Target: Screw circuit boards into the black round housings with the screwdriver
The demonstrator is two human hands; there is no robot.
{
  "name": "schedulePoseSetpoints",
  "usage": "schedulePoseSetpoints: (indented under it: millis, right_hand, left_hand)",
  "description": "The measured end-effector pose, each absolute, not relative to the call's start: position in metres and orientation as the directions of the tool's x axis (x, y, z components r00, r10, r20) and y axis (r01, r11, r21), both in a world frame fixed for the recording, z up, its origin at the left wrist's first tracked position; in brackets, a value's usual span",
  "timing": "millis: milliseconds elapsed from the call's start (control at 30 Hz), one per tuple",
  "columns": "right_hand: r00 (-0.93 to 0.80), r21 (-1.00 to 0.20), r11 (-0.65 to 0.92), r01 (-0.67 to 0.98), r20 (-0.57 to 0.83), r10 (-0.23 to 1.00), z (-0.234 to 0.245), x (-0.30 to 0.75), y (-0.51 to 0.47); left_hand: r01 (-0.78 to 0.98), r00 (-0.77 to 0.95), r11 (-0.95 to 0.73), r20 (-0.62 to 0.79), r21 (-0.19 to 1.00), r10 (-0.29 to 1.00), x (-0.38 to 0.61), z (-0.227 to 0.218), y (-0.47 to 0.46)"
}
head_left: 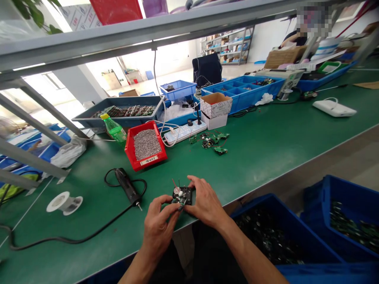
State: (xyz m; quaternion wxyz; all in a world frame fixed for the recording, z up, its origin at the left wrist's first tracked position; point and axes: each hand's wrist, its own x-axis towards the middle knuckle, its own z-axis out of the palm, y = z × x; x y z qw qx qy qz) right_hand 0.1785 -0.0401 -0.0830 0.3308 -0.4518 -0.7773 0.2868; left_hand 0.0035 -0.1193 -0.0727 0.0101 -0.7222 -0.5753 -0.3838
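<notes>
Near the front edge of the green bench, both my hands are on a small black electronic module (186,194) with a circuit board, a round silvery part and thin wires sticking up. My left hand (160,217) pinches at its near left side, thumb and fingers closed on the board. Curled around the right side, my right hand (204,199) grips the black housing between thumb and fingers. To the left lies a black electric screwdriver (128,186), its tip pointing toward my hands. A red bin (164,157) full of small metal screws stands behind it.
Several green circuit boards (220,150) lie beyond my hands, near a white power strip (186,132). A wire spool (64,203) and green bottle (114,128) are at left. Blue bins (324,205) of parts sit below the bench at right. A person is at the far right.
</notes>
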Motion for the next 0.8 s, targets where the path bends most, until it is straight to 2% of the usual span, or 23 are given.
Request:
schedulePoseSetpoints:
  millis: [133,267,433,800]
  right_hand:
    - [-0.378,-0.750,0.434,0.498,0.263,0.888,-0.084,0.181,-0.039]
    - [-0.387,-0.747,0.434,0.503,0.255,0.886,-0.082,0.182,-0.039]
    - [-0.395,-0.752,0.428,0.501,0.241,0.886,-0.081,0.182,-0.040]
    - [-0.405,-0.746,0.467,0.474,0.286,0.868,-0.087,0.182,-0.038]
  left_hand:
    - [0.876,0.134,-0.366,0.569,0.314,0.811,0.008,-0.067,-0.115]
    - [0.876,0.207,-0.404,0.551,0.263,0.808,0.011,-0.059,-0.114]
    - [0.879,0.239,-0.408,0.514,0.246,0.824,0.010,-0.060,-0.111]
    - [0.886,0.208,-0.364,0.457,0.287,0.865,0.016,-0.058,-0.100]
